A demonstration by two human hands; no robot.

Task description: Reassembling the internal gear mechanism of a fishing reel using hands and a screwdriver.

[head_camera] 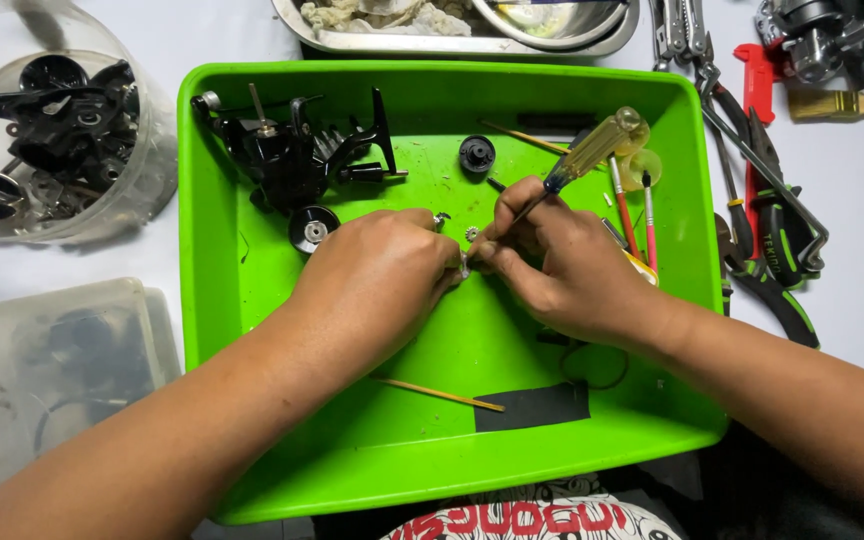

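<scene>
Both hands meet over the middle of a bright green tray (222, 300). The left hand (377, 280) is curled shut, its fingertips pinching a small silvery part (463, 263) that sits right at the spot where the two hands touch; most of the part is hidden by the fingers, so its shape cannot be told. The right hand (567, 265) is closed around a screwdriver (587, 150) with a clear yellow handle. The handle slants up and away to the right above the knuckles, while the shaft runs down into the fingers, its tip lost between them near the small part.

Just beyond the fingertips, a tiny gear (472, 233) lies on the tray floor. Farther back sits a round black knob (476, 153), and to the left a partly stripped black fishing reel body (292, 150) with a black spool (312, 228) beside it. A thin wooden stick (437, 394) lies under the left forearm, next to a black patch (532, 406) on the tray floor. Red-handled tools (648, 215) rest near the right hand.

Outside the tray, pliers (772, 250) lie on the white table to the right, and a clear round tub (62, 130) of black reel parts stands at the left.
</scene>
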